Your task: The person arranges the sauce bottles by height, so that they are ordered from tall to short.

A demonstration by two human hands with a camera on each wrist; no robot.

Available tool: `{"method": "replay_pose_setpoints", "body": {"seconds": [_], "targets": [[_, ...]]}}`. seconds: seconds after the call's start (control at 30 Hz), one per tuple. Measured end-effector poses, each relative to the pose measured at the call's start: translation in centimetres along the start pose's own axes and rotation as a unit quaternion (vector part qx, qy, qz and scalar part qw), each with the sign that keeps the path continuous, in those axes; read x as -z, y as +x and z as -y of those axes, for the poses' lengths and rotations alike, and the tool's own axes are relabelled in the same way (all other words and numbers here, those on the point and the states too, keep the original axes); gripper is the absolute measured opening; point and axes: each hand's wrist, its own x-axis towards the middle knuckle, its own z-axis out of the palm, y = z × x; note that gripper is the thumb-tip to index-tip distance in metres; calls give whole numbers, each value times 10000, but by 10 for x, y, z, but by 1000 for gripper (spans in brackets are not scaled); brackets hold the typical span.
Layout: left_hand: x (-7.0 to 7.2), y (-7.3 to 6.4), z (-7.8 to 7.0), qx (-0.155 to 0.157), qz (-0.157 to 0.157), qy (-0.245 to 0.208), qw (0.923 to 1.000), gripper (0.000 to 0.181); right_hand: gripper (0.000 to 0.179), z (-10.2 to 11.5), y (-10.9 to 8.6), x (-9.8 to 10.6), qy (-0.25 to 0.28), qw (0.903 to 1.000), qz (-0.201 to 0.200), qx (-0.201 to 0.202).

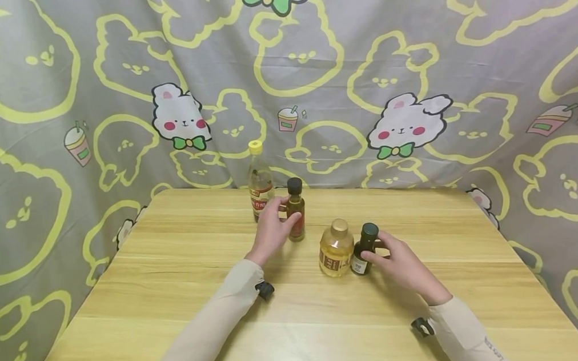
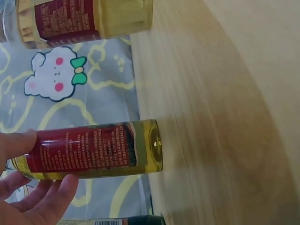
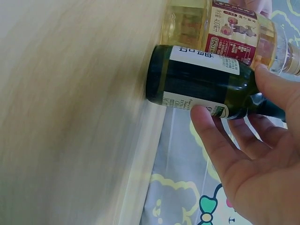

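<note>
My left hand (image 1: 273, 228) grips a slim oil bottle (image 1: 295, 208) with a black cap, thumb and fingers around its upper part. Its red label (image 2: 84, 147) shows in the left wrist view. On the right, my right hand (image 1: 404, 266) holds a dark green bottle (image 3: 201, 79) with a white label, thumb at its shoulder and fingertips along its side. Close beside it, on the left, stands a squat bottle (image 1: 336, 252) of pale yellow liquid with a gold cap. A taller clear bottle (image 1: 259, 186) with a yellow cap stands left of the slim one, partly behind my left hand.
All the bottles are grouped toward the far middle of a wooden table (image 1: 307, 331). Behind the table hangs a grey patterned cloth (image 1: 325, 63), reaching round both sides. A black strap piece (image 1: 265, 290) sits at the left cuff, another (image 1: 422, 327) at the right cuff.
</note>
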Motion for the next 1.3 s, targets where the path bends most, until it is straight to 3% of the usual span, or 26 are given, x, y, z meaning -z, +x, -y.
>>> {"method": "replay_pose_setpoints", "body": {"seconds": [0.47,0.7,1.03,1.3], "targets": [[-12,9,1,168,-516,341,9979,40,57,0,1,0,2,10000,25,12],[-16,14,-2,47,-757,537,9957,37,57,0,1,-1,-27,10000,34,37],[-24,25,-3,378,-726,746,9938,42,58,0,1,0,-15,10000,53,33],[-27,31,-3,459,-764,806,9928,42,57,-2,1,0,-19,10000,45,11]]}}
